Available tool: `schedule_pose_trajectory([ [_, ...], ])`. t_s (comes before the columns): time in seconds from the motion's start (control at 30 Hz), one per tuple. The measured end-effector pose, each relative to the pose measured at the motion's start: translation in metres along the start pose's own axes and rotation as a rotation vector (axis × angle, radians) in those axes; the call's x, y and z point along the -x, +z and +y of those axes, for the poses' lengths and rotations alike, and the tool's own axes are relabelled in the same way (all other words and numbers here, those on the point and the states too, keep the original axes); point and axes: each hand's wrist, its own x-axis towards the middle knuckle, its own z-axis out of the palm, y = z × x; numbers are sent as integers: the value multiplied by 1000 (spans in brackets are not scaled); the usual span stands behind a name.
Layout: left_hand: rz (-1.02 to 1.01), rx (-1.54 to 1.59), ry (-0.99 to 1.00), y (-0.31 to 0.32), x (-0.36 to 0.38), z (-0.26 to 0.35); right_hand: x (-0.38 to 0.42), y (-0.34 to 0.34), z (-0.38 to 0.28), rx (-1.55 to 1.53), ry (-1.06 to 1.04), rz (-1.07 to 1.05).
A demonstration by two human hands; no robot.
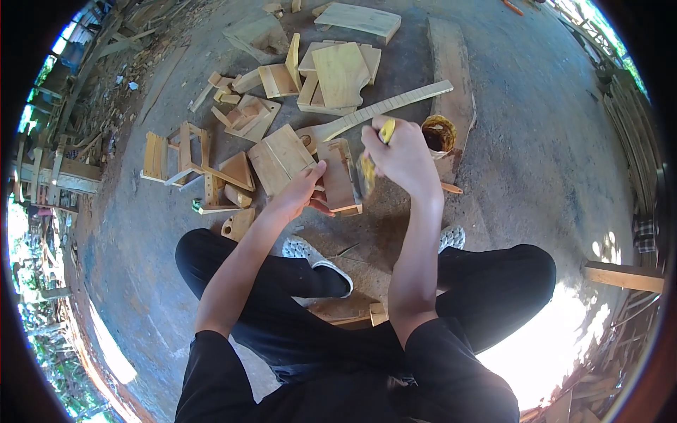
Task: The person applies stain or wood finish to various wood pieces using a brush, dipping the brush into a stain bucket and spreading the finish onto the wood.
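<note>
My left hand grips a small wooden box by its left side, thumb on top and fingers low at the near end. The face turned up is reddish brown, framed by paler wood edges. My right hand is closed around a paintbrush with a yellow handle. Its bristles point down beside the right edge of the box and are smeared by motion. A tub with dark brown liquid and a stained rim stands just beyond my right hand.
A pale board pair lies left of the box. A guitar-like neck slants behind it. Several cut panels and small wooden frames cover the ground ahead and left. A long plank runs away behind the tub.
</note>
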Motion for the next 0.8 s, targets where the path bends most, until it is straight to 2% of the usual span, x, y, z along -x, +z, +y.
schedule_pose_trajectory([
  [0.07, 35, 37, 31, -3, -4, -2, 4, -7, -5, 96, 79, -59],
  [0.13, 33, 141, 116, -3, -6, -3, 4, -10, -7, 88, 29, -33],
  [0.2, 35, 169, 135, -3, -6, -1, 0, -13, -14, -50, 20, 161],
  [0.27, 36, 195, 154, -1, -6, 0, -5, -6, -17, -52, 50, 185],
  [0.33, 25, 192, 229, 3, -9, -3, -8, 11, -11, -274, -11, 298],
  [0.43, 122, 285, 304, 15, -10, -4, -10, 18, 5, -186, -14, 247],
  [0.53, 116, 314, 382, 10, -9, -1, -8, 4, 3, -107, -20, 218],
  [0.6, 143, 335, 400, 11, -7, 1, -5, -13, -3, 77, -4, 182],
  [0.67, 168, 350, 418, 13, -3, 8, -1, -22, -19, 16, 0, 200],
  [0.73, 226, 430, 427, 18, 1, 12, 0, -24, -30, -186, 143, 284],
  [0.8, 219, 451, 460, 25, 3, 13, -4, -13, -24, -252, 106, 314],
])
